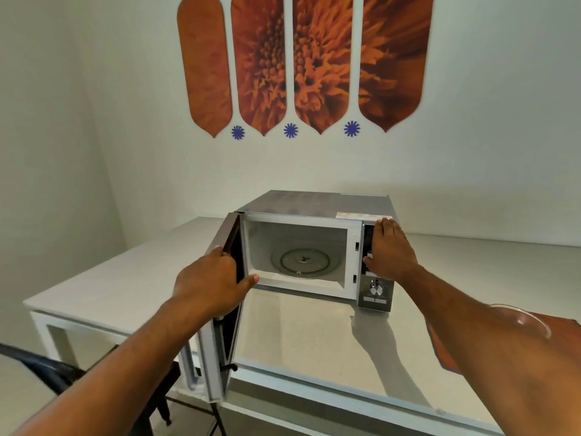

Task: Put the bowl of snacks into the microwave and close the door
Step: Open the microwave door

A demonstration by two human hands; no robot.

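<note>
A silver microwave (314, 204) stands on the white counter (132, 278), its door (220, 350) swung wide open to the left. The cavity is bare except for the glass turntable (303, 260). My left hand (210, 283) grips the door's free edge, thumb on the inner side. My right hand (388, 250) lies flat against the control panel (375, 292), fingers together, holding nothing. A clear glass bowl (531, 320) sits at the right on an orange mat, mostly hidden behind my right forearm; its contents do not show.
The orange mat (440, 347) lies near the counter's right front. A dark chair (47, 366) stands below the counter's left end. Orange flower wall art (301, 61) hangs above the microwave. Bare counter stretches in front of the microwave.
</note>
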